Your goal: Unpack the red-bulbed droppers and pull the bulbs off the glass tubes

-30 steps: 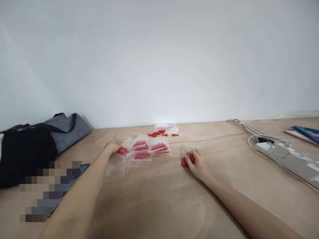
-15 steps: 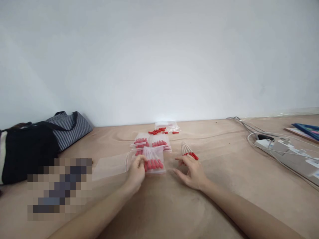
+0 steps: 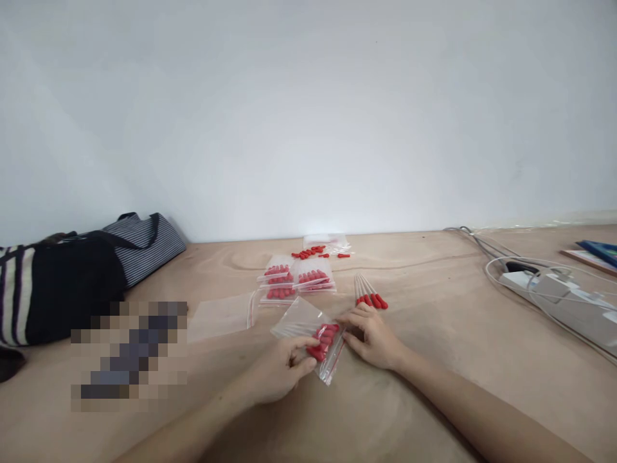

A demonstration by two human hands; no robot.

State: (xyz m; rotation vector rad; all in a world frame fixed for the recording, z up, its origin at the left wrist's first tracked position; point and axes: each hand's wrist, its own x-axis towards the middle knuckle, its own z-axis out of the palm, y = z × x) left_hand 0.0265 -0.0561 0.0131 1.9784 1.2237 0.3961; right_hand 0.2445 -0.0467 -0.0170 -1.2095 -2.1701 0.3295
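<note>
Pale, bare wall (image 3: 308, 122) rises behind a light-brown table (image 3: 448, 379) with faint wood grain, and any print on the blue object (image 3: 598, 252) at the far right is too small to read. Plain red lines run along the seal strips of the clear bags. A white power strip (image 3: 554, 296) lies on the right with loose cables looped over it; on the left sits a black bag (image 3: 80, 276) with a striped panel, and a pixelated patch hides what lies in front of it.

Near the middle, between both hands, a zip bag (image 3: 296, 313) of red-ended sticks is turned at a slant. The left hand (image 3: 277, 372) has its forefinger and thumb at the red ends inside, a small gap between them; I cannot tell whether they pinch the film. The right hand (image 3: 373, 337) bends its fingers to the bag's right edge, and their grip is unclear too. Just beyond it, loose sticks (image 3: 378, 301) fan out. Filled bags (image 3: 315, 278) overlap farther back, below scattered red pieces (image 3: 308, 253), and a flat clear bag (image 3: 219, 316) lies to the left.
</note>
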